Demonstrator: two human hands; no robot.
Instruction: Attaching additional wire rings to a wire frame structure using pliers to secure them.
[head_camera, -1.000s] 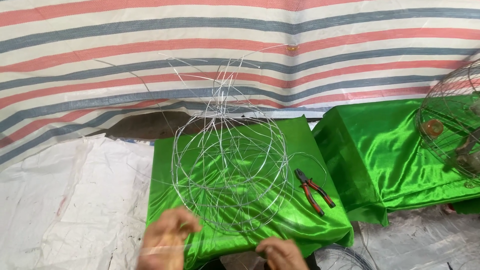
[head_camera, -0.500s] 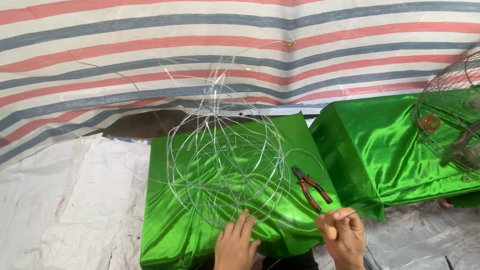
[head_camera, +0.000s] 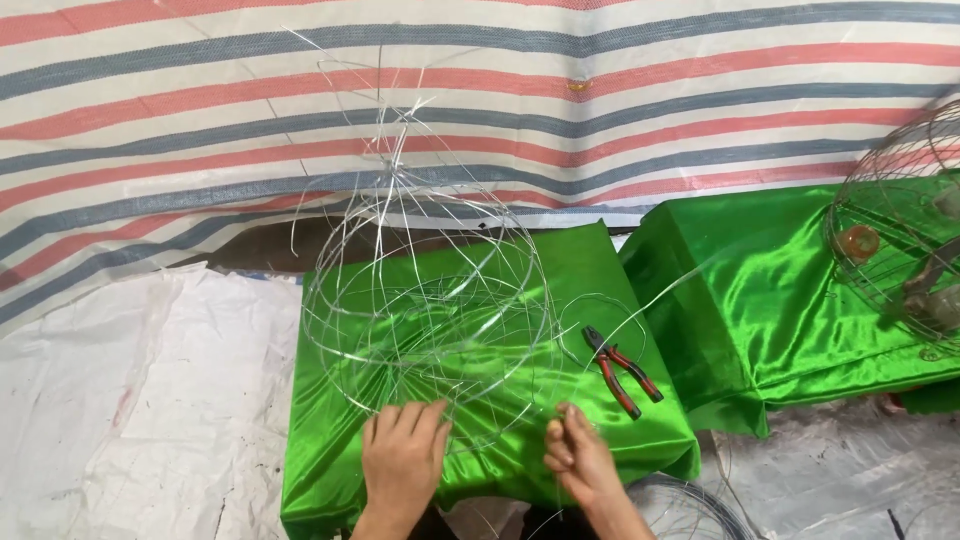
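both hands on wire frame, green desk, wire end being worked at lower rim

white sheet (head_camera: 120, 400) on floor at left; round wire frame (head_camera: 430, 300) stands on the green-draped desk (head_camera: 330, 480), loose ends sticking up against the striped tarp (head_camera: 480, 100); left hand (head_camera: 403, 460) lies flat, fingers spread, pressing frame's lower rim down; right hand (head_camera: 578, 458) has its grip pressed together, pinching a thin wire at the rim; red-handled pliers (head_camera: 622, 368) just right of frame, untouched; second wire cage (head_camera: 895, 240) on far-right green desk; judgement: keep left palm pinning the rim so it can't roll, hold wire taut, wrap tight, watch stray ends
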